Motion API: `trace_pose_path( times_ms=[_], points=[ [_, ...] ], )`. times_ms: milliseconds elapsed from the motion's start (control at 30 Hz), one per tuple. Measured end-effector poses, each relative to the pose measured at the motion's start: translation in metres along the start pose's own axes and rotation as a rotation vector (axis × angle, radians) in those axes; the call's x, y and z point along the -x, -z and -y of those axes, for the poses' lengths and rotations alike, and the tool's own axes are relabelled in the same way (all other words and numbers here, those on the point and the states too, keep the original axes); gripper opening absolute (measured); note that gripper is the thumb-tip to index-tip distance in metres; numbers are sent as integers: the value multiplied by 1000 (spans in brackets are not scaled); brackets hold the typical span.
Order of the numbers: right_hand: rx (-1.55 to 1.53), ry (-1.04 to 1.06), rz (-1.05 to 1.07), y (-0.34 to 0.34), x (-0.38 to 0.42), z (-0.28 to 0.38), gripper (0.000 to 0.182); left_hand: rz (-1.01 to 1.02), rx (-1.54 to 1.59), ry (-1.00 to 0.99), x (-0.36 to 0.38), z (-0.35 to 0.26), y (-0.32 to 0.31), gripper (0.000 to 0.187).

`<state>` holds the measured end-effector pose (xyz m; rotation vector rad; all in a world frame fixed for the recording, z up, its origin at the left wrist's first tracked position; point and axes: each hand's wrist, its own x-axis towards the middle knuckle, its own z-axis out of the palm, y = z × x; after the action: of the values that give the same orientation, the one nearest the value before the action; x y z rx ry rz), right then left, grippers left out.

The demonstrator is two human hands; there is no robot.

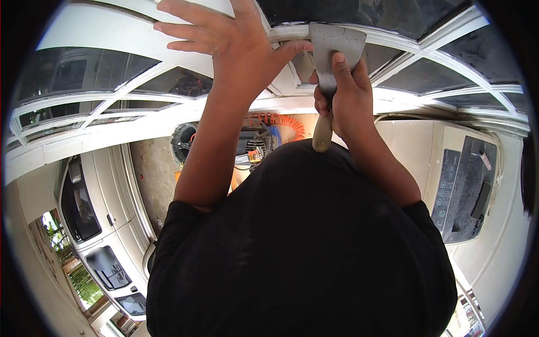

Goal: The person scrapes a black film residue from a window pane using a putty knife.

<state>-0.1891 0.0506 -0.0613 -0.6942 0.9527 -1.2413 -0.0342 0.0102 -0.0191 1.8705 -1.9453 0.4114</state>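
Observation:
My right hand (347, 92) is wrapped round a putty knife (337, 50) with a wide grey metal blade and a pale handle that points down toward my black shirt. The blade's wide edge lies at the white frame (292, 32) beside a dark glass pane (359, 14). At the upper left, my left hand (227, 39) is spread with its fingers apart and holds nothing. Its thumb reaches right, to the blade's left edge; whether they touch is hard to tell.
White-framed windows (140, 78) curve across both sides. Below are a coiled orange hose (292, 124) and a machine (252, 147). A washing machine (426, 146) stands at the right, with a small tube (485, 161) on it. A light-coloured vehicle (106, 191) is at the left.

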Motion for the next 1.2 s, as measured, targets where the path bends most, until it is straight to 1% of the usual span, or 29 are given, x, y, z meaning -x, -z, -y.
trace_pose_path(
  times_ms=[67,167,267,367,467,533,667,833,933,1067,1167,1200],
  points=[
    [2,-11,-8,0,0,0,29,4,-41,-4,0,0,0,141],
    [-10,-9,2,1,-1,0,30,36,42,11,0,-1,1,141],
    [-7,10,3,2,-1,-1,30,8,-18,11,0,-2,0,141],
    [-1,30,-5,2,-2,-1,31,-5,22,20,0,-1,-2,142],
    [12,25,11,3,0,2,31,-23,101,-12,1,0,-2,143],
    [53,-19,8,3,1,6,26,-62,25,-31,0,-1,0,145],
    [57,-14,3,2,2,7,26,-44,56,12,-1,-3,2,145],
    [52,5,10,3,1,7,27,-103,46,10,-1,-1,-3,147],
    [89,32,12,2,-2,7,27,-151,-26,-25,-1,4,-7,149],
    [67,48,36,6,-3,4,28,-179,-10,-46,-1,3,-8,148],
    [104,45,35,6,-1,6,28,-132,-49,-4,0,-1,-5,148],
    [102,39,29,5,-1,7,28,-114,-9,-1,0,-4,-2,148]
  ],
)
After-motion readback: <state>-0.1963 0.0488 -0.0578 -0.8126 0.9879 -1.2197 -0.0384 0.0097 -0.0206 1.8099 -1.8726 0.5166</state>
